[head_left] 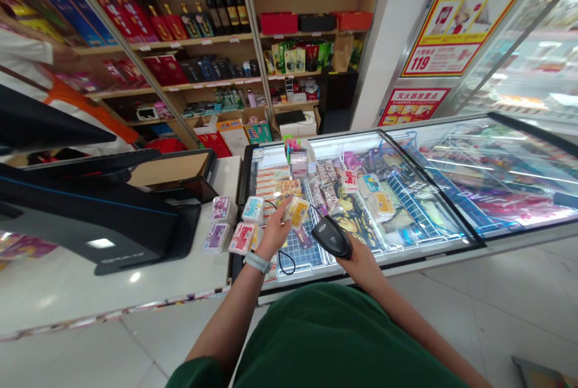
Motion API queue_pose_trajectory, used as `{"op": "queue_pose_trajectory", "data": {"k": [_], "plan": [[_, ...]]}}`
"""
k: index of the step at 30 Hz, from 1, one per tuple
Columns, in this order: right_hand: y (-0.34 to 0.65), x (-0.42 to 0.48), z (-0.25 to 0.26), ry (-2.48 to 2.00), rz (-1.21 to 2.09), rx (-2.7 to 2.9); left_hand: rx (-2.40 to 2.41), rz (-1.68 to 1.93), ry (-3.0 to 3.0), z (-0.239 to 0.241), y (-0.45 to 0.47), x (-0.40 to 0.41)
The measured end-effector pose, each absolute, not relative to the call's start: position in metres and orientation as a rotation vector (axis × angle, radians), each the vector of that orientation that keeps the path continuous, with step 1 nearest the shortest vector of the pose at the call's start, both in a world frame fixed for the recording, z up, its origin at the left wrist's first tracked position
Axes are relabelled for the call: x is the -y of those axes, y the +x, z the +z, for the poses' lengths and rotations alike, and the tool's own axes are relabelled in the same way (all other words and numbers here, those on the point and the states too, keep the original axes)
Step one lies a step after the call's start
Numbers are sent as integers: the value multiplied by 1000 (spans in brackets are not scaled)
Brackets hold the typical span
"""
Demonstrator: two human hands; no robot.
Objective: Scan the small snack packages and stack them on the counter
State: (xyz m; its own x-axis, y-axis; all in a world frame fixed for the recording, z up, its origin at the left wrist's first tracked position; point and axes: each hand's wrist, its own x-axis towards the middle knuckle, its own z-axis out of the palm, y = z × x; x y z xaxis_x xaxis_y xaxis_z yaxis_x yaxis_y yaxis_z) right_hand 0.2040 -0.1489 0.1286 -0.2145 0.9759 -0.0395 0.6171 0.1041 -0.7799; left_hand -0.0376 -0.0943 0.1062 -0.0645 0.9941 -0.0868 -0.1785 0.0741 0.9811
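Note:
My left hand [276,231], with a pale watch on its wrist, grips a clear plastic package with a yellow label [298,212] above the glass-topped freezer. In my right hand [361,260] is a black barcode scanner [333,237], its head pointing toward the yellow-labelled package. A black cable loop [286,262] hangs between my hands. Left of my left hand sit similar packs: a blue-labelled one [253,209], a red-labelled one [244,237] and two purple-labelled ones, the front purple pack [217,237] lying on the counter. Two more packs, red [349,180] and yellow [383,203], lie farther right on the freezer.
The freezer [451,249] holds bagged goods and wire baskets. A black point-of-sale terminal [135,231] stands on the white counter [171,282], near an open drawer-like box [174,171]. Stocked shelves [217,41] line the back. Another person [27,56] stands at the far left.

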Motion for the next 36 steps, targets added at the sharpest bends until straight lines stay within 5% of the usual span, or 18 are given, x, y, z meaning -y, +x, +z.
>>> {"op": "queue_pose_trajectory", "data": {"k": [36], "plan": [[198, 148, 117, -1594, 923, 2058, -1213, 1291, 876, 111, -51, 102]]}}
